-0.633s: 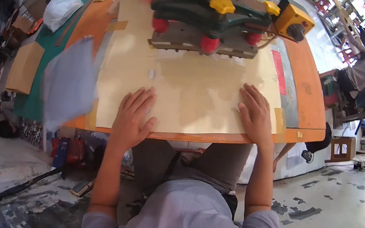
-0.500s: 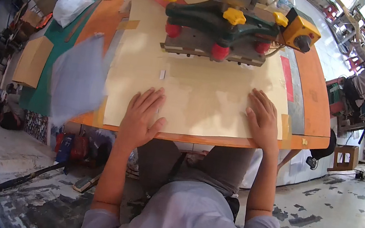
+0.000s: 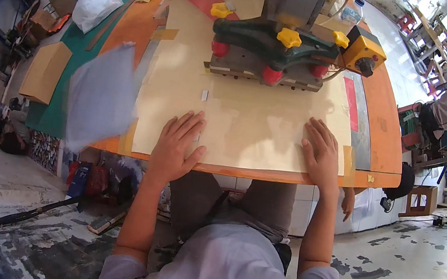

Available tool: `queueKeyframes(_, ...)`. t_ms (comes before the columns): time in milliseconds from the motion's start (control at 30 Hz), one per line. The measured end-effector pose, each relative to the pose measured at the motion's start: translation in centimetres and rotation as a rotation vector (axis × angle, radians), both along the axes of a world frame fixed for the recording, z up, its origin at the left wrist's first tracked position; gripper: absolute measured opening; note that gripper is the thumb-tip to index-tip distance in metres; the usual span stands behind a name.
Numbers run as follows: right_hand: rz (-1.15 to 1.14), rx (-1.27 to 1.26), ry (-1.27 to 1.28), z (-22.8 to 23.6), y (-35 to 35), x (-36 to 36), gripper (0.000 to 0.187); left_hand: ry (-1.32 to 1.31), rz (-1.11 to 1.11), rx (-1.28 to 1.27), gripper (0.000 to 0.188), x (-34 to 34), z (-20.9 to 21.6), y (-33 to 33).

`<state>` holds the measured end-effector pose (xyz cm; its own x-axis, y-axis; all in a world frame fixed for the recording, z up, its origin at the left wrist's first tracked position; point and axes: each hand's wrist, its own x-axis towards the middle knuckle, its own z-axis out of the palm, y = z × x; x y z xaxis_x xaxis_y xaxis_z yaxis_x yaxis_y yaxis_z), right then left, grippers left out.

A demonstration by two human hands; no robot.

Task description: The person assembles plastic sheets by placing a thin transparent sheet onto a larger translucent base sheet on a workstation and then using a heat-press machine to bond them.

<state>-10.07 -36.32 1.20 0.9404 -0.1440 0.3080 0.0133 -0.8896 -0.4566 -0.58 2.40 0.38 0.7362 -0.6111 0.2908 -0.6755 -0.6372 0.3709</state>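
Observation:
My left hand [image 3: 177,144] lies flat on the cream board [image 3: 246,142] near the table's front edge, fingers spread with nothing in them. Further right, my right hand [image 3: 321,153] rests flat on the same board, its thumb apart from the fingers. A small white strip [image 3: 204,96] sits on the board beyond my left fingertips. Over the board's far part stands a press head [image 3: 267,72] with a dark green cross-shaped frame, yellow star knobs [image 3: 289,38] and red knobs [image 3: 272,76]. Left of the board, a thin translucent bluish sheet [image 3: 104,97] is blurred.
A yellow control box [image 3: 364,52] with a black dial is beside the press. On the green surface at left are a cardboard box [image 3: 45,72] and a white plastic bag [image 3: 96,10]. Another person's hand [image 3: 347,204] hangs below the table's right front. A bottle [image 3: 353,12] stands far right.
The view has shifted slightly, while both my hands stay flat on the board. Another person's hand now shows below the table edge at the right.

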Motion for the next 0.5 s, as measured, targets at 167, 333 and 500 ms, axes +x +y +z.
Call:
queueKeyframes(167, -0.039, 0.031, -0.015, -0.4, 0.7, -2.9, 0.044, -0.042, 0.071, -0.086, 0.061, -1.8, -1.6, 0.9)
queueKeyframes(333, 0.085, -0.162, -0.041, -0.1, 1.8, -5.6, 0.072, -0.304, 0.237, -0.136, 0.055, -4.2, -5.8, 3.0)
queueKeyframes(500, 0.123, -0.132, -0.054, -0.3, 1.4, -5.4, 0.093, -0.487, 0.352, -0.199, 0.057, -4.3, -10.2, 3.0)
